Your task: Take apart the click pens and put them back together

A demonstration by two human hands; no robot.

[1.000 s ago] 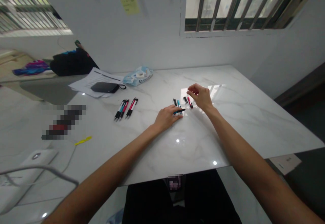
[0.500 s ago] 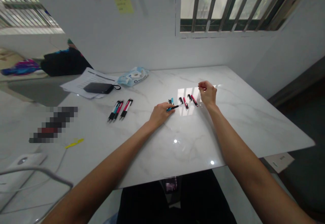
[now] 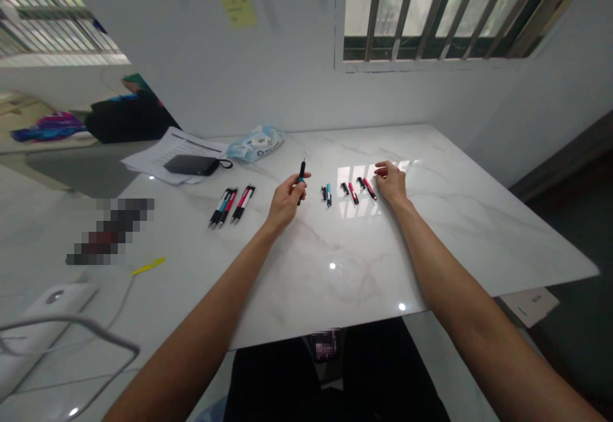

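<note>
My left hand (image 3: 283, 201) is closed round a blue and black pen (image 3: 301, 177), which it holds upright above the white marble table (image 3: 445, 230). To its right lie a blue pen (image 3: 328, 194) and two red pens (image 3: 352, 193), side by side. My right hand (image 3: 393, 181) rests on the table just right of the outer red pen (image 3: 368, 188), its fingers loosely curled and nothing in them. Three more pens (image 3: 233, 204), one blue and two red, lie in a row left of my left hand.
At the table's back left are papers (image 3: 165, 154), a black case (image 3: 191, 165) and a blue wipes pack (image 3: 255, 143). A yellow strip (image 3: 149, 266) and a white device (image 3: 41, 323) lie near left. A barred window (image 3: 431, 7) is behind.
My left hand has lifted the blue and black pen off the table and carried it left and up, now upright. My right hand has settled down beside the red pens.
</note>
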